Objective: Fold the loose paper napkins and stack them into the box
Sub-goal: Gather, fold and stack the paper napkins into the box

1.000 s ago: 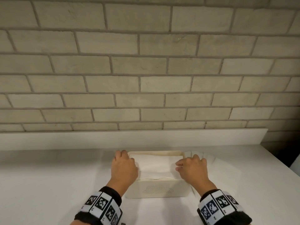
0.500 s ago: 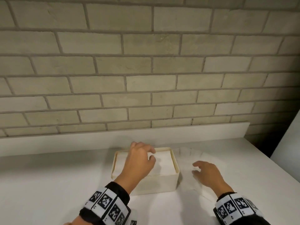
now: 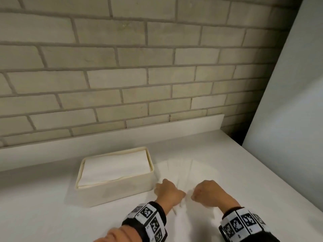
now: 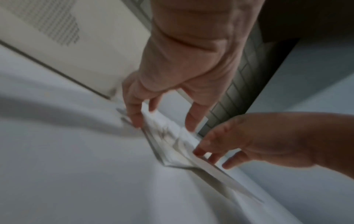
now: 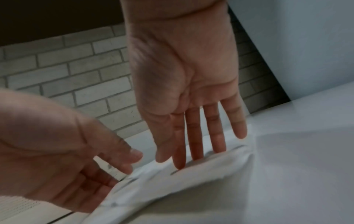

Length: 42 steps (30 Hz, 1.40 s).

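We have both hands low on the white counter (image 3: 52,198), side by side at about five o'clock from the box (image 3: 122,187). Our left hand (image 3: 168,192) pinches the near edge of the loose napkins (image 3: 190,173) between thumb and fingers. Our right hand (image 3: 208,193) lies with straight fingers (image 5: 197,136) on the same edge; whether the thumb grips, we cannot tell. The box holds a stack of folded napkins (image 3: 115,167) up to its rim. A brick wall (image 3: 122,67) runs at twelve o'clock, a white panel (image 3: 288,102) at two o'clock.
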Available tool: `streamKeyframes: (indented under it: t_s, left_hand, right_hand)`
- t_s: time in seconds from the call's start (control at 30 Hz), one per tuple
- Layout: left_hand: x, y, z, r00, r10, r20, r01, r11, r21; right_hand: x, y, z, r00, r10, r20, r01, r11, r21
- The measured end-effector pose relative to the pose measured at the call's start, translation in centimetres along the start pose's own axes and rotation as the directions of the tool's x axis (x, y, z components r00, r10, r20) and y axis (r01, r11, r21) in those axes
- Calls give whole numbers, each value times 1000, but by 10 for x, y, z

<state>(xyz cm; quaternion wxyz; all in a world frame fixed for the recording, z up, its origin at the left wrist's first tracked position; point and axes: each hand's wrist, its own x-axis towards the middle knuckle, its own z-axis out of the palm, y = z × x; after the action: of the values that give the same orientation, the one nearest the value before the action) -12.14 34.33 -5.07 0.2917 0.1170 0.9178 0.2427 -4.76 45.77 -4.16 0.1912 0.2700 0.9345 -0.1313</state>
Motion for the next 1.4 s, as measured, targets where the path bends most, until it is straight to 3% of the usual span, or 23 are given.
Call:
streamKeyframes:
  t_s: [0.07,0.13,0.2,0.27,0.43,0.57,0.7,0.77,0.83,0.9,1.0,1.13,1.23,1.33,1.4]
  left_hand:
    - [8,7,3,995,-68,-68,58,990,-132]
    - [12,13,2,987,-118,-108,95,976,-194]
    - [19,15,4,986,-137,-99,109,963,-245]
    - [24,18,7,989,-140,-44,116,932,-344]
    - [26,19,15,997,-71,13,70,917,-393]
    - [23,23,23,1000,14,-10,-16,933,-360]
    - [26,23,17,992,123,-27,-122,888,-443]
    - [30,20,11,994,102,-39,-109,883,-457]
    - [30,17,6,998,45,-49,-60,931,-360]
    - [27,14,4,997,-9,-76,1,995,-104]
    - [26,13,6,994,-34,-103,41,997,68]
    - [29,19,9,995,-62,-72,59,997,-47]
    - [35,20,12,1000,16,-5,-16,972,-233]
    - [37,20,9,986,122,117,-72,930,-361]
    - [35,19,5,969,170,179,-68,881,-469]
  right_hand:
    - [-4,13,2,999,44,-7,-43,994,104]
    - [-4,30,5,983,155,-99,-124,957,263]
    - [-4,43,9,933,337,-127,-276,895,350]
    - [-3,49,11,904,422,-72,-362,842,401]
    - [7,44,13,894,447,-5,-393,791,469]
    - [9,30,14,910,414,1,-359,786,503]
    - [8,28,12,906,423,32,-325,642,694]
    - [8,30,9,897,438,53,-329,585,742]
    - [6,28,6,895,437,82,-359,599,716]
    - [5,22,5,896,437,77,-367,632,683]
    - [5,11,7,901,428,73,-363,650,668]
    - [4,2,8,907,409,103,-371,656,658]
    - [6,4,9,904,405,140,-385,627,677]
    - [5,13,9,904,378,198,-388,537,749]
    - [1,19,7,914,350,205,-347,412,842]
